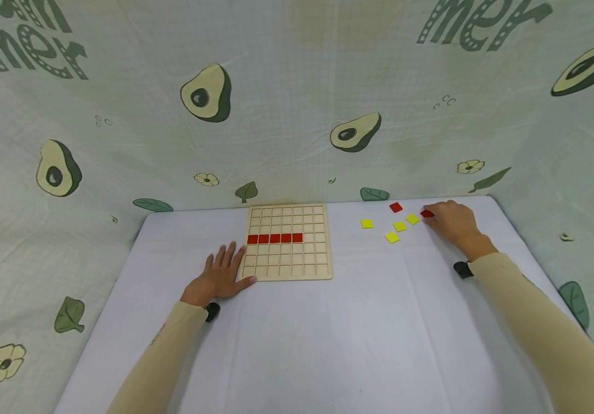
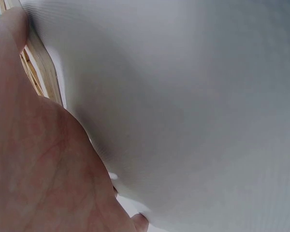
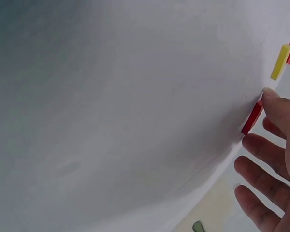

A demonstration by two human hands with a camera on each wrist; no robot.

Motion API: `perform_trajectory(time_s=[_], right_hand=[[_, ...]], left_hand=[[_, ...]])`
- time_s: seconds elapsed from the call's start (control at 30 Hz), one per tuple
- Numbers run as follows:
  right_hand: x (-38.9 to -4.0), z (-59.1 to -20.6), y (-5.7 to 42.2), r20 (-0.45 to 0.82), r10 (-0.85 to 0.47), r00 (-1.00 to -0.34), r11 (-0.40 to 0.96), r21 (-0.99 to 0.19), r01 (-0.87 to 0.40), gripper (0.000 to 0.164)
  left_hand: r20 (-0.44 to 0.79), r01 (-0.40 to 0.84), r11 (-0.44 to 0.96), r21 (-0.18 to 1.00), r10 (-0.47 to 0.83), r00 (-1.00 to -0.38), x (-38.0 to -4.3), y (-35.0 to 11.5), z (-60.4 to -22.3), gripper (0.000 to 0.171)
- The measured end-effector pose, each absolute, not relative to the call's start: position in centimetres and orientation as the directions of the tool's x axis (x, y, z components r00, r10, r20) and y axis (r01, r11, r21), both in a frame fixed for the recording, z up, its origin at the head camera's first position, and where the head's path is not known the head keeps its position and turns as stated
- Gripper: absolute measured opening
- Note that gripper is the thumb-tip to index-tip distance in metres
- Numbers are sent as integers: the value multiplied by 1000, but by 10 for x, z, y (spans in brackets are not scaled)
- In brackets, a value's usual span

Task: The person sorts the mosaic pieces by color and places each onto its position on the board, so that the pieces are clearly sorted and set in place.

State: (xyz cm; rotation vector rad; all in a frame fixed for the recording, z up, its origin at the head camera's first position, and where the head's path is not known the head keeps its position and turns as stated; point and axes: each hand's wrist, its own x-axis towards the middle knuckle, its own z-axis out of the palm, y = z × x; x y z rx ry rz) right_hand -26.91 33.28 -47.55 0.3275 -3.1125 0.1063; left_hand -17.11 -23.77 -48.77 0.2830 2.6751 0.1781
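A light wooden grid board lies on the white table, with a row of several red square tiles running from its left edge across one line of cells. My left hand rests beside the board's left side, fingers spread, the thumb at its near left corner. In the left wrist view the board's edge shows beside the thumb. Far to the right, my right hand holds a red tile between thumb and index finger, low at the tabletop. The other fingers of that hand are loosely extended.
Between the board and my right hand lie several loose yellow tiles and one loose red tile. A cloth printed with avocados and leaves hangs behind the table's far edge. Both wrists carry a small black device.
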Motion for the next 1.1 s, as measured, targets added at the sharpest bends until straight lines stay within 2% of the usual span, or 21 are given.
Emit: perform_trajectory(time_s=[0.6,1.1], right_hand=[[-272,-469,320,26,-188,-982,979,-80,-189,36],[-271,-472,320,39,-237,-971,970,-41,-239,26]], left_hand=[[-388,168,972,165,220,-895,-172,-239,-495,96],[-383,164,975,148,210,-900,-174,-239,-499,96]])
